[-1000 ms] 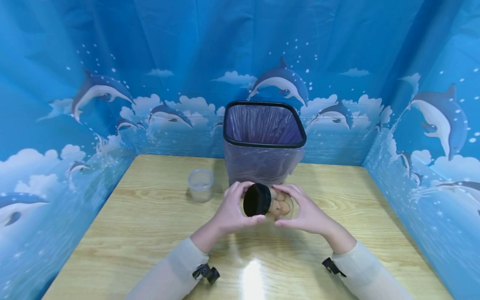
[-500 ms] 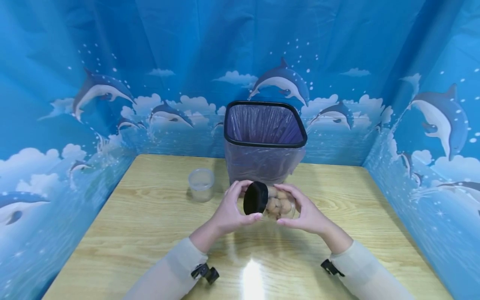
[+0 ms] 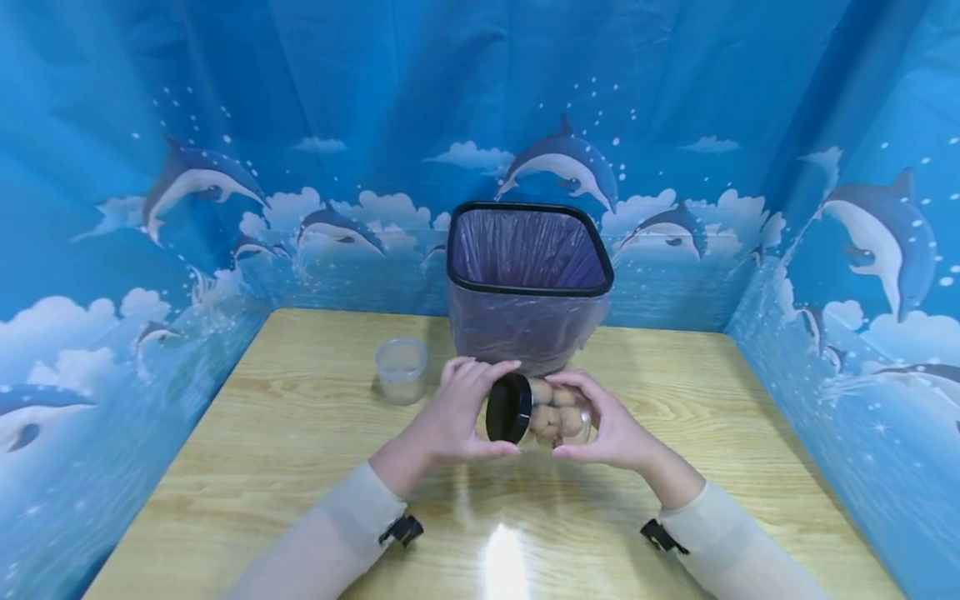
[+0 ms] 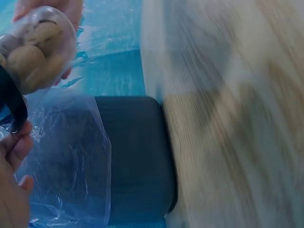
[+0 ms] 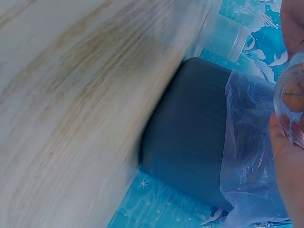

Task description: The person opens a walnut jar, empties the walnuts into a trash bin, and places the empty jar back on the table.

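A clear jar (image 3: 561, 414) with a black lid (image 3: 509, 408) lies on its side in the air in front of the bin, its lid facing left. Several brown round pieces (image 4: 35, 59), resembling walnuts, fill it. My left hand (image 3: 459, 408) grips the lid, fingers over the top edge and thumb at the bottom. Around the jar's base end curls my right hand (image 3: 618, 425), thumb below and fingers above. In the right wrist view, the jar's clear base (image 5: 290, 102) rests against the right hand's fingers. Only part of each hand shows in the wrist views.
Right behind the hands stands a bin (image 3: 525, 333) with a black rim and a purple plastic liner. A small clear plastic cup (image 3: 402, 371) stands left of it on the wooden table (image 3: 300, 467). Blue dolphin-print curtains (image 3: 337, 125) enclose the table's back and sides.
The jar has swung round, so more of its clear side faces me. My left hand has shifted its fingers and wrist on the lid. My right hand stays nearly in place.
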Available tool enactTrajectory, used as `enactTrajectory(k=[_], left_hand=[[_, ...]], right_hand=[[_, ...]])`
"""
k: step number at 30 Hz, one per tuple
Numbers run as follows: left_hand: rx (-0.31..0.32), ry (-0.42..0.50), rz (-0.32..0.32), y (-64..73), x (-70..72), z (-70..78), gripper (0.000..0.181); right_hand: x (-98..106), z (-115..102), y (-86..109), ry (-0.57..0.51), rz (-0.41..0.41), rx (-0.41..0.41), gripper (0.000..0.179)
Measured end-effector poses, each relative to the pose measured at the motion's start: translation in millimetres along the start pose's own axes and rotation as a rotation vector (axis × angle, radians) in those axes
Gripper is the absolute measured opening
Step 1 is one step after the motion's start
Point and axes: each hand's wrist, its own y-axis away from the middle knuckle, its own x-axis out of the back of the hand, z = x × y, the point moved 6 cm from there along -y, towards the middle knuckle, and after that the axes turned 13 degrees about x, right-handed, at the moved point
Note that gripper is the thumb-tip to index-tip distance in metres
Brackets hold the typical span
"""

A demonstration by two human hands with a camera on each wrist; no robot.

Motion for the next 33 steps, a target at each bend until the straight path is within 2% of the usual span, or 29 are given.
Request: enactTrajectory(k=[5, 9, 15, 21, 27, 29, 33], left_hand=[[-0.109, -0.144, 0.054, -1.6, 0.8, 2.8, 0.111], [-0.133, -0.18, 0.098, -3.1, 1.2, 3.2, 0.11], [-0.086, -0.142, 0.116, -5.0, -0.5, -0.6, 0.107], [-0.063, -0.083, 0.095, -7.3, -2.7, -0.8, 0.102], [-0.022, -0.06, 0.08, -9.0, -3.7, 1.1, 0.101], [0.023, -0.027, 0.07, -8.6, -5.0, 0.9, 0.101], [0.155, 0.076, 0.064, -6.6, -9.0, -3.7, 0.101]], right_hand=[[-3, 2, 0.5, -0.019, -0.014, 0.017, 0.088], [-5, 3, 0.3, -0.042, -0.008, 0.043, 0.087], [-10, 5, -1.9, -0.058, 0.01, 0.064, 0.088], [-13, 7, 1.0, -0.084, 0.035, 0.067, 0.087], [-12, 7, 3.1, -0.052, 0.041, 0.089, 0.087], [-11, 6, 3.3, 0.009, 0.049, 0.088, 0.087], [-8, 4, -2.8, 0.176, 0.074, 0.084, 0.087]])
